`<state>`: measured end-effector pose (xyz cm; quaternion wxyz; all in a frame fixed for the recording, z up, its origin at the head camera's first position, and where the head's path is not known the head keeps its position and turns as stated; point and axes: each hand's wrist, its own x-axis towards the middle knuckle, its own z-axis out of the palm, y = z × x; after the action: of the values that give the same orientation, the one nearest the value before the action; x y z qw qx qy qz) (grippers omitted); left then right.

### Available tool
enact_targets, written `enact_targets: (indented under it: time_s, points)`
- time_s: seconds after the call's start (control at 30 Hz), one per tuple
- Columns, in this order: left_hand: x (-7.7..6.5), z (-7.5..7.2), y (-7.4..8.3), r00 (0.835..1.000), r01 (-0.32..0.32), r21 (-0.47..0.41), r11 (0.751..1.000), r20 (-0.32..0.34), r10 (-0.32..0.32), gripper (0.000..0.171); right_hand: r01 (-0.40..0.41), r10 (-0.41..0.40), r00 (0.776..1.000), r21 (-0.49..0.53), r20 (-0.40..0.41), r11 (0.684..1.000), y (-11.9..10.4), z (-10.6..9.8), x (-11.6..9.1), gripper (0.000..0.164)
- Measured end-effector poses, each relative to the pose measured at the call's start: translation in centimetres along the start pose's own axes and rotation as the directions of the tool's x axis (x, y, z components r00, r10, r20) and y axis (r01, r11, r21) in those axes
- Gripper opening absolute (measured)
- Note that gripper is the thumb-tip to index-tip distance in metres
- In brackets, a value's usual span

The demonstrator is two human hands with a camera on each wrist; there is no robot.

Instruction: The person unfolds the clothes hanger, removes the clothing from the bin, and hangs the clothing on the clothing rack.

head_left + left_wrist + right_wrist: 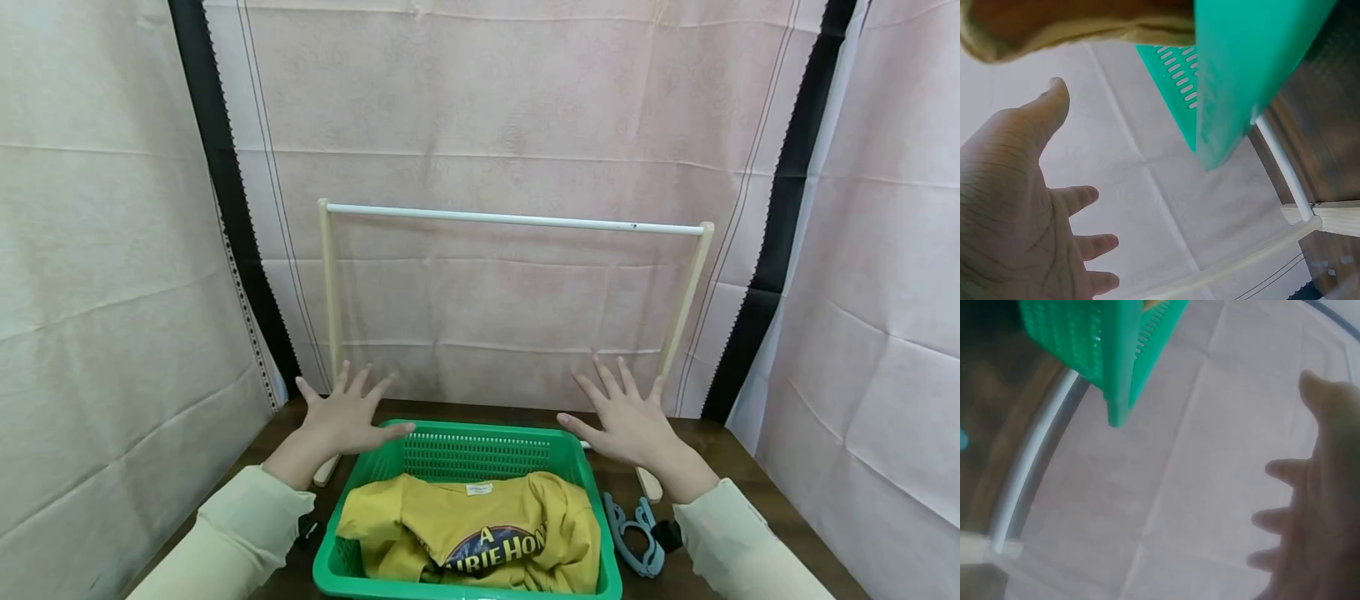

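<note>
A green plastic basket (pixel 480 433) stands at the front of the table, with a yellow shirt (pixel 420 508) bunched inside it. The shirt bears a dark printed patch with lettering and a small white neck label. Over the basket's left rear corner my left hand (pixel 347 421) is held with fingers spread, holding nothing. My right hand (pixel 626 423) is likewise spread and bare, just beyond the right rear corner. Both wrist views show the palms, the left hand (pixel 1016 206) and the right hand (pixel 1319 506), apart from the basket's wall.
Behind the basket stands a rack with a white horizontal bar (pixel 517 220) on two cream posts. Blue hangers (pixel 637 533) lie on the dark wooden table (pixel 682 575) right of the basket. Pale cloth curtains (pixel 480 100) with black strips enclose the back and sides.
</note>
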<state>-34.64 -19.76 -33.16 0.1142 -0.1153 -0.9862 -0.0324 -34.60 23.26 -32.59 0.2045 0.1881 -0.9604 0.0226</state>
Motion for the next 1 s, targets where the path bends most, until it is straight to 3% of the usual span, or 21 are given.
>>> enact_targets:
  time_s: [0.2,0.3,0.4,0.5,0.57,0.67,0.73,0.8,0.87,0.93,1.0]
  points:
    - [-0.5,-0.1,-1.8,0.999,0.042,-0.13,0.991,0.002,-0.043,0.099,-0.007,-0.005,0.996,0.14,0.091,0.99,1.3,0.1,-1.1,0.081]
    - [-0.8,0.1,-3.2,0.999,0.033,-0.309,0.951,0.043,-0.02,0.096,-0.027,-0.019,0.987,0.282,0.157,0.959,3.3,0.1,-2.2,0.07]
    - [-1.2,0.7,-4.6,0.995,0.044,-0.519,0.854,0.099,0.009,0.088,-0.099,-0.019,0.967,0.443,0.255,0.891,5.7,0.4,-3.9,0.053]
    - [-1.6,1.7,-5.5,0.988,0.1,-0.685,0.722,0.152,0.007,0.08,-0.218,-0.015,0.925,0.565,0.379,0.796,8.0,1.3,-5.7,0.039]
    - [-1.8,2.5,-5.7,0.983,0.134,-0.775,0.617,0.183,0.017,0.077,-0.273,-0.024,0.897,0.598,0.441,0.754,9.2,1.9,-6.6,0.033]
    - [-2.1,3.7,-5.8,0.969,0.213,-0.869,0.446,0.245,0.015,0.076,-0.359,0.002,0.851,0.579,0.525,0.732,10.2,2.9,-7.3,0.029]
    - [-2.3,4.4,-5.8,0.96,0.257,-0.894,0.368,0.281,0.013,0.076,-0.434,0.062,0.81,0.525,0.583,0.732,10.3,3.6,-7.5,0.029]
    - [-2.5,5.1,-5.7,0.951,0.285,-0.902,0.324,0.308,0.019,0.073,-0.522,0.135,0.753,0.46,0.644,0.718,10.2,4.3,-7.5,0.029]
    - [-2.7,5.7,-5.7,0.946,0.292,-0.902,0.318,0.322,0.046,0.073,-0.585,0.185,0.702,0.408,0.688,0.701,9.8,5.0,-7.5,0.028]
    - [-2.7,6.2,-5.6,0.943,0.282,-0.905,0.318,0.323,0.085,0.073,-0.619,0.22,0.672,0.374,0.707,0.69,9.4,5.8,-7.4,0.027]
    - [-2.6,6.7,-5.5,0.945,0.254,-0.913,0.318,0.305,0.122,0.074,-0.625,0.224,0.663,0.363,0.714,0.692,9.0,6.5,-7.2,0.027]
